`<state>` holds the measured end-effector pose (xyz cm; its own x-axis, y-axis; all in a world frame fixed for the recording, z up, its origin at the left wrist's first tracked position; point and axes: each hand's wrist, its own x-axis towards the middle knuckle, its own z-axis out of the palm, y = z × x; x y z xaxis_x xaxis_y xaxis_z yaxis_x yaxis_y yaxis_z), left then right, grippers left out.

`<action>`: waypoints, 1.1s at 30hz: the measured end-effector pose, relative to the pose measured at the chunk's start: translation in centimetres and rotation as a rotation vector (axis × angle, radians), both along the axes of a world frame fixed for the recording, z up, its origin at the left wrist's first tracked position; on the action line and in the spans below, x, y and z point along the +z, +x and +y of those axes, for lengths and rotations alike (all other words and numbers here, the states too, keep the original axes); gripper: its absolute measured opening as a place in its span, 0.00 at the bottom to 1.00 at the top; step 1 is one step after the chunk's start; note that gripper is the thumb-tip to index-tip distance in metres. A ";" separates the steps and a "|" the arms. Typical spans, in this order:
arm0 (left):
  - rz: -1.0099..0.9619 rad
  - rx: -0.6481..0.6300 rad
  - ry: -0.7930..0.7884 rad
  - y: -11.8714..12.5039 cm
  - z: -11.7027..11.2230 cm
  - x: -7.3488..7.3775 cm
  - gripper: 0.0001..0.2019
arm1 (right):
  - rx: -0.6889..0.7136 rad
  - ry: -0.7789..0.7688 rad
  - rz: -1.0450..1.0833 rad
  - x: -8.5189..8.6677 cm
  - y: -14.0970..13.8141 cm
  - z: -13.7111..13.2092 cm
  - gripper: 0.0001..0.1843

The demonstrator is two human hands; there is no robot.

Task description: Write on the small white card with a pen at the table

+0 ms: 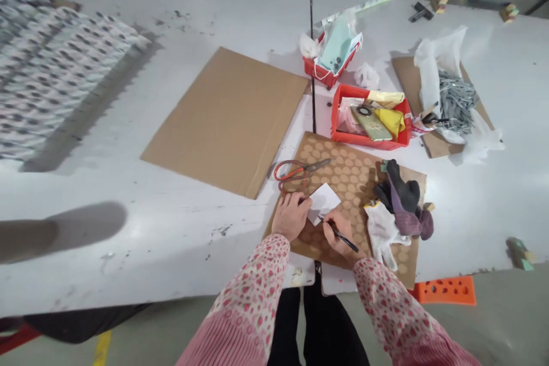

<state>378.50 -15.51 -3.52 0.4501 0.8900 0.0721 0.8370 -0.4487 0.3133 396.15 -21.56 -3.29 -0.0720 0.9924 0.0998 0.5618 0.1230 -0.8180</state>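
A small white card [324, 200] lies just below the middle of the frame, on a brown cardboard sheet patterned with round marks [358, 174]. The right hand [338, 233] has its fingers pinched closed around a dark pen [344, 236], whose tip meets the card's lower edge. The left hand [290, 215] rests beside it with fingers loosely curled, gripping nothing, fingertips on the card's left edge. Orange-handled scissors [300, 170] lie just above the left hand. To the right of the card sits a heap of dark and white gloves [397, 206]. Higher up stand two red trays [369, 138] of odds and ends, and a plain cardboard sheet [229, 117] lies to the left on the white table [171, 229].
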 end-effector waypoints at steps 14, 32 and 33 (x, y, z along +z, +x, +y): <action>-0.054 -0.150 -0.003 -0.4 -0.2 -0.2 0.16 | 0.102 0.123 -0.036 2.3 0.1 0.2 0.08; -0.076 -0.115 0.065 -0.1 -0.2 0.3 0.13 | 0.147 0.102 -0.070 0.8 0.5 1.1 0.10; -0.076 -0.113 0.067 -0.1 -0.2 0.3 0.13 | 0.156 0.108 -0.070 0.9 0.5 1.1 0.10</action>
<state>378.43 -15.66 -3.21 0.5381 0.8262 0.1669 0.7552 -0.5605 0.3399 396.63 -20.46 -2.43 -0.2350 0.9524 0.1944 0.5839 0.2982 -0.7551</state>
